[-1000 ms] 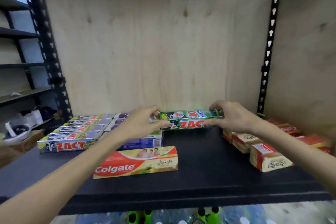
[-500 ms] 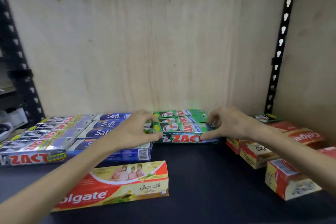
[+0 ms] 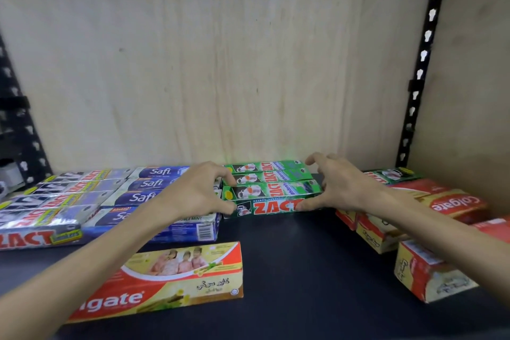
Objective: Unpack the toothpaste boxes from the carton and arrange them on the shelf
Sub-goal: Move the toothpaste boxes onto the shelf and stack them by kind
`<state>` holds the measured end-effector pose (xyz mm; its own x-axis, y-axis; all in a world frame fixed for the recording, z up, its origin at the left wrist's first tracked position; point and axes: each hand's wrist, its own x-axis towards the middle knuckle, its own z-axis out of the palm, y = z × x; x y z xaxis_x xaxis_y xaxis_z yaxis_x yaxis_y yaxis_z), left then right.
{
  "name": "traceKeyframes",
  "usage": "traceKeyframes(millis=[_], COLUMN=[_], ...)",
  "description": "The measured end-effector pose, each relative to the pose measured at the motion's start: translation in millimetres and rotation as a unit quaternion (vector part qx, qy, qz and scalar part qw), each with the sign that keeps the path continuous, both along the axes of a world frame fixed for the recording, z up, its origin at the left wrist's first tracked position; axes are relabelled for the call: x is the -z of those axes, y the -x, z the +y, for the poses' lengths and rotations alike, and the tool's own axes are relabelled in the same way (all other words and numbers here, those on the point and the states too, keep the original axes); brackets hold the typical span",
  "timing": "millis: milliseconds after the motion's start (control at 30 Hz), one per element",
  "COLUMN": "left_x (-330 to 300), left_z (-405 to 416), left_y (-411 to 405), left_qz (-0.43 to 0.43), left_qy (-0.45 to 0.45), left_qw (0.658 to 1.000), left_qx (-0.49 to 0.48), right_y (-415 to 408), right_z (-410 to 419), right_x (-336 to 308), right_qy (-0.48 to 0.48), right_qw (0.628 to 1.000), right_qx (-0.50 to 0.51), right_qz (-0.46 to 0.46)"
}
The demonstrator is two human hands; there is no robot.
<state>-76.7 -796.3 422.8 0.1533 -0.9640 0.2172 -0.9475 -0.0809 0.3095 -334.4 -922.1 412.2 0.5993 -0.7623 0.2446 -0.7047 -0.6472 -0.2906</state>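
Note:
A green Zact toothpaste box lies flat on the dark shelf, in front of two more green Zact boxes set against the back wall. My left hand grips its left end, thumb on the front face and index finger curled over the top. My right hand holds the right end with the thumb on the front face, its other fingers raised and spread over the rear boxes. No carton is in view.
Blue Safi boxes and silver Zact boxes fill the left side. A red and yellow Colgate box lies near the front. Red Colgate boxes stack at the right, near a black upright. A plywood back wall closes the shelf.
The green Zact box went from being held above the shelf to lying in front of the other two green boxes. My view moved closer, and my right fingers have lifted and spread.

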Motion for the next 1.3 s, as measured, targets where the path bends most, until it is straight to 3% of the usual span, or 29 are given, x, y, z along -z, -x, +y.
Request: traceKeyframes(millis=[200, 467, 633, 733, 933, 1100, 1300], left_x=[-5, -6, 3, 6, 7, 15, -3], left_z=[0, -37, -71, -88, -114, -118, -102], left_y=[18, 99, 140, 155, 156, 150, 146], left_qz=[0.024, 0.076, 0.075, 0.068, 0.029, -0.046, -0.016], left_qy=[-0.016, 0.07, 0.049, 0.023, -0.021, 0.067, 0.168], left_qw=[1.0, 0.991, 0.988, 0.991, 0.995, 0.992, 0.982], left_qx=[0.011, 0.085, 0.122, 0.117, 0.09, 0.099, 0.083], right_y=[21, 92, 131, 147, 143, 142, 145], right_z=[9, -10, -42, -61, -73, -69, -39], right_x=[-5, -13, -9, -8, -4, -5, -29], right_qy=[-0.013, 0.006, 0.023, 0.042, -0.039, -0.051, 0.001], right_qw=[0.999, 0.996, 0.992, 0.984, 0.98, 0.98, 0.976], right_qx=[-0.009, 0.057, 0.109, 0.175, 0.192, 0.189, 0.165], right_qz=[-0.039, -0.062, -0.064, -0.012, 0.021, -0.042, -0.142])
